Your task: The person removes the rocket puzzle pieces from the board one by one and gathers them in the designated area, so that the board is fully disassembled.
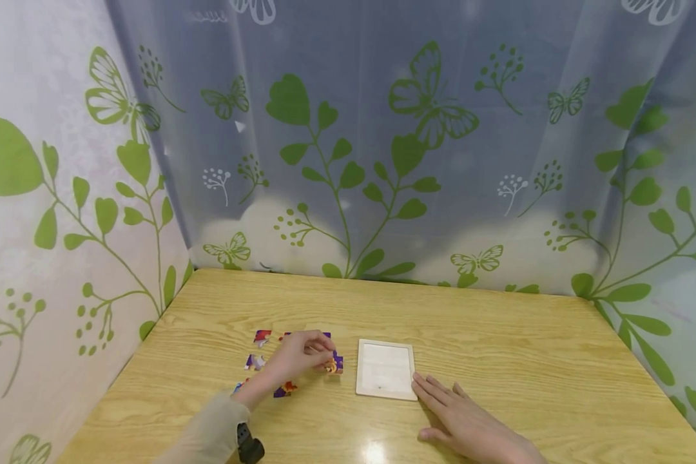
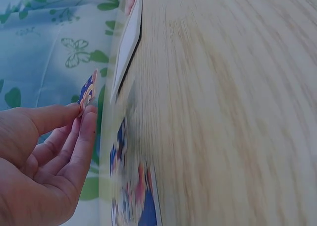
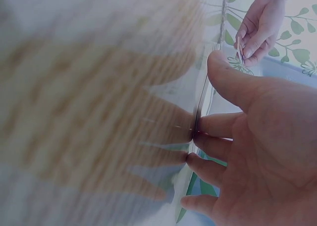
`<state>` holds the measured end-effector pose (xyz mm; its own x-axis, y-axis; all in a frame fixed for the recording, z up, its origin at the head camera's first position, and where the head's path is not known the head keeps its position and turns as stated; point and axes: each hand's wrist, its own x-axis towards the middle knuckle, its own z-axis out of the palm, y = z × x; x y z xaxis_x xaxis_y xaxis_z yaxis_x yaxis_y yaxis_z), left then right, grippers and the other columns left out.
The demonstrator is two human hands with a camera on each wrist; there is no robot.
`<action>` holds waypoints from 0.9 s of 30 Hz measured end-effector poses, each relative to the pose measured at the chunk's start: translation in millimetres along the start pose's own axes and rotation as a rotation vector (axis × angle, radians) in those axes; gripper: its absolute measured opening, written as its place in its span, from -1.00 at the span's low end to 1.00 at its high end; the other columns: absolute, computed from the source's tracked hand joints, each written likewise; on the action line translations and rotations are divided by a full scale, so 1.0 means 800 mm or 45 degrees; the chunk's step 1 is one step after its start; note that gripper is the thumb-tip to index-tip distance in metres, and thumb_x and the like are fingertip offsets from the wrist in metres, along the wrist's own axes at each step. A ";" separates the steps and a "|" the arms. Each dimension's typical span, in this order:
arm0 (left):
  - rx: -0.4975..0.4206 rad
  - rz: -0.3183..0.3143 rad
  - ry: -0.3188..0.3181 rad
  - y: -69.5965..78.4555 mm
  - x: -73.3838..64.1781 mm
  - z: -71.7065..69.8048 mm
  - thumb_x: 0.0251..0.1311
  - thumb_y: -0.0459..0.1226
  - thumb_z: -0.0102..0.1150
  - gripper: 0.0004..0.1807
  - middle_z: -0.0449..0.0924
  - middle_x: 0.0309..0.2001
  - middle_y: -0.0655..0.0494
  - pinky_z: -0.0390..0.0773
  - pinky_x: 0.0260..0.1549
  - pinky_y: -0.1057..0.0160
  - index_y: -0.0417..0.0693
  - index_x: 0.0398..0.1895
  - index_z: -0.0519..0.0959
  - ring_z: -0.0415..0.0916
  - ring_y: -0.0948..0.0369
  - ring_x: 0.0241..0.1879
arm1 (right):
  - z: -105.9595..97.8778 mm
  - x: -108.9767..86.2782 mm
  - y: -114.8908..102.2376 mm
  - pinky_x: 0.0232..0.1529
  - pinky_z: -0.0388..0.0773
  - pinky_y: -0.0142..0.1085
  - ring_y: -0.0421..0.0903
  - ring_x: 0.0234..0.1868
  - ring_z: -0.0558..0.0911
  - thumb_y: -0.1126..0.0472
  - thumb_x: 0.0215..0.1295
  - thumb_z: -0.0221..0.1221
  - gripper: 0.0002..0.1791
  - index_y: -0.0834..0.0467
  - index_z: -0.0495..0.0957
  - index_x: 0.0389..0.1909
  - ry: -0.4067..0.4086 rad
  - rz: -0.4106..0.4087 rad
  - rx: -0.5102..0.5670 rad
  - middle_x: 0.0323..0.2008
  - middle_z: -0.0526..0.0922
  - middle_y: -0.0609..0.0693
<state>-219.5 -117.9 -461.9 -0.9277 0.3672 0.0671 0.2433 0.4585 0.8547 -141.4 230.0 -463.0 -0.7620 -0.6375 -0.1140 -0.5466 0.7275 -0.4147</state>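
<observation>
My left hand point(image 1: 299, 356) pinches a jigsaw puzzle piece point(image 1: 335, 363) between thumb and fingertips, just left of the tray. In the left wrist view the piece point(image 2: 88, 93) shows purple and orange print and is held up above the tabletop. A shallow, pale wooden puzzle tray point(image 1: 385, 397) lies flat on the table, its inside bare. My right hand point(image 1: 470, 419) rests with straight, spread fingers on the table, fingertips right at the tray's lower right edge. The right wrist view shows this hand point(image 3: 267, 141) close up, fingertips down on the glossy surface.
More puzzle pieces lie left of the tray: a red one point(image 1: 262, 338), a purple and white one point(image 1: 254, 362), a purple and orange one point(image 1: 285, 389), and others partly hidden by the left arm. A patterned curtain point(image 1: 371, 193) borders the wooden table point(image 1: 499, 348).
</observation>
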 end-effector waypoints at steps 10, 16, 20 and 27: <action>0.001 -0.072 -0.017 -0.015 -0.019 -0.020 0.33 -0.32 0.30 -0.91 0.69 -0.25 0.09 0.67 -0.30 0.29 -0.15 -0.17 0.67 0.64 0.21 -0.27 | 0.000 0.000 -0.001 0.36 0.08 0.36 0.26 0.52 0.14 -0.28 0.49 -0.02 -0.09 0.27 0.03 0.58 0.017 -0.007 0.002 0.57 0.08 0.19; -0.016 -0.062 -0.118 -0.026 -0.028 -0.022 0.33 -0.33 0.30 -0.92 0.70 -0.32 0.10 0.64 -0.41 0.33 -0.16 -0.19 0.66 0.64 0.23 -0.37 | 0.000 0.000 -0.001 0.37 0.08 0.36 0.25 0.53 0.11 -0.28 0.50 -0.04 -0.09 0.27 0.02 0.58 0.002 -0.007 0.005 0.58 0.06 0.18; 0.037 -0.010 -0.156 -0.026 -0.033 -0.020 0.28 -0.36 0.33 -0.90 0.71 -0.32 0.10 0.63 -0.36 0.39 -0.18 -0.18 0.68 0.64 0.26 -0.35 | 0.001 -0.001 -0.001 0.36 0.08 0.36 0.26 0.53 0.12 -0.28 0.50 -0.04 -0.09 0.27 0.02 0.58 0.009 -0.012 -0.004 0.58 0.06 0.19; 0.147 -0.001 -0.131 -0.014 -0.040 -0.011 0.12 -0.37 0.47 -0.85 0.65 -0.38 0.20 0.60 -0.39 0.42 -0.13 -0.27 0.68 0.59 0.29 -0.39 | 0.000 -0.001 -0.002 0.36 0.08 0.35 0.25 0.53 0.13 -0.28 0.50 -0.03 -0.09 0.27 0.02 0.58 0.024 -0.014 -0.003 0.57 0.08 0.19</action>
<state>-195.4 -141.6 -469.6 -0.8955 0.4450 0.0082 0.2788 0.5465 0.7897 -140.0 229.6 -462.7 -0.7625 -0.6403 -0.0925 -0.5555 0.7213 -0.4137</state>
